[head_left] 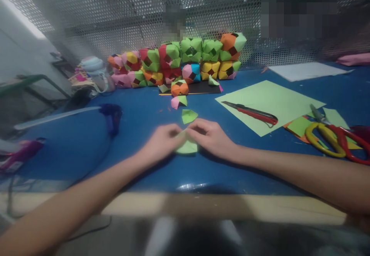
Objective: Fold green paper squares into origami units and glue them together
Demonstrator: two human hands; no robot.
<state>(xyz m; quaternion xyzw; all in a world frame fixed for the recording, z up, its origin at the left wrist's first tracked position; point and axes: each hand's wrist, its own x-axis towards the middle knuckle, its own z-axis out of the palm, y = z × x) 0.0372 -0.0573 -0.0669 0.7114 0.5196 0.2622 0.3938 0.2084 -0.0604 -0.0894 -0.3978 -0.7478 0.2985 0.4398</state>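
Both of my hands meet over a small piece of light green paper [188, 147] near the front of the blue table. My left hand [162, 139] pinches its left side, and my right hand [212, 136] pinches it from the upper right. The fingers partly cover the paper, so its exact folds are hidden. Just beyond my fingertips lies a bright green folded paper piece [189, 116]. Behind that sit a pink and green folded piece [179, 101] and an orange paper piece [179, 88].
Stacked folded-paper cubes [170, 55] line the back by a perforated metal panel. At right are a green sheet [266, 94] with a red utility knife [251, 112] on it, and red-and-yellow scissors [332, 134]. A blue glue gun [112, 117] and a bottle [96, 73] stand left.
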